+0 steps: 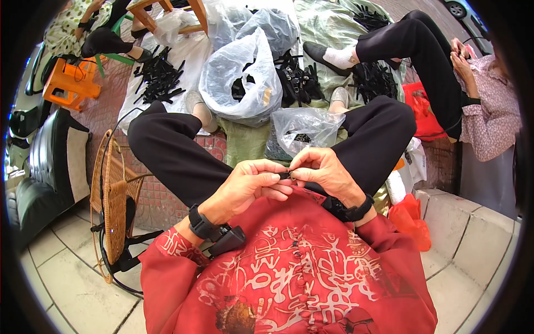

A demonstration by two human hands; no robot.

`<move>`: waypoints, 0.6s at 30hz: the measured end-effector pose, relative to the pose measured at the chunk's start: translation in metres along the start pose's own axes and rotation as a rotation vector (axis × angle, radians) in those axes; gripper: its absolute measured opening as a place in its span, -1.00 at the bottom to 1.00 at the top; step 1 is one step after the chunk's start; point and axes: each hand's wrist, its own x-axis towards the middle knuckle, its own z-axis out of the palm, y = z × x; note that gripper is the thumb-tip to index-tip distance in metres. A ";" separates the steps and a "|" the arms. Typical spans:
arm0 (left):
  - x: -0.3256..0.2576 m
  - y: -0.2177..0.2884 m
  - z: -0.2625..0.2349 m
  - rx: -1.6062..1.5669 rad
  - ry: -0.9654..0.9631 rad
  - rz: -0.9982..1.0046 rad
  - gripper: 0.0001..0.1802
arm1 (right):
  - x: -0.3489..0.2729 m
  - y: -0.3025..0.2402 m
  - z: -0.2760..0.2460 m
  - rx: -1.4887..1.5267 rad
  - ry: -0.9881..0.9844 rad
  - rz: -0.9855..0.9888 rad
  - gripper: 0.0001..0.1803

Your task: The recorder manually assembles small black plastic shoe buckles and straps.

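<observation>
My left hand [251, 183] and my right hand [321, 170] meet in front of my chest, above my lap. Both pinch one small black piece [285, 176] between thumb and fingertips; most of it is hidden by the fingers. Each wrist wears a black band. Just beyond my hands a clear plastic bag [303, 129] with a few black parts lies between my knees. A larger clear bag [242, 80] holding black parts stands farther out.
Piles of black plastic parts [158, 75] lie on white and green sheets on the brick ground. A wicker fan [114, 200] leans at my left. An orange stool [69, 83] is far left. Another person [484, 106] sits at right; red bags [411, 222] lie by my right hip.
</observation>
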 end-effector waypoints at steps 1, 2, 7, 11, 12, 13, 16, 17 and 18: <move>0.000 0.000 0.000 -0.030 -0.020 -0.012 -0.78 | 0.000 0.000 0.000 0.050 -0.014 0.006 -0.91; 0.000 -0.001 0.000 -0.030 -0.021 -0.012 -0.78 | -0.001 0.001 0.000 0.049 -0.013 0.006 -0.91; -0.001 -0.002 0.000 -0.098 -0.052 -0.022 -0.81 | -0.002 0.006 0.001 0.225 -0.009 0.070 -0.92; -0.003 -0.004 0.006 0.052 -0.004 0.078 -0.81 | -0.001 0.007 0.002 0.176 0.003 0.054 -0.92; -0.004 -0.003 0.009 0.166 0.023 0.119 -0.81 | -0.001 0.007 0.003 0.165 0.008 0.054 -0.92; -0.004 -0.002 0.010 0.281 0.050 0.159 -0.80 | 0.000 0.007 0.003 0.154 0.012 0.055 -0.92; -0.003 -0.004 0.012 0.260 0.105 0.198 -0.83 | 0.000 0.007 0.004 0.173 0.023 0.048 -0.92; -0.003 -0.004 0.012 0.261 0.105 0.198 -0.83 | 0.001 0.007 0.004 0.174 0.023 0.047 -0.92; -0.002 -0.004 0.012 0.317 0.119 0.218 -0.83 | 0.001 0.007 0.005 0.185 0.021 0.050 -0.92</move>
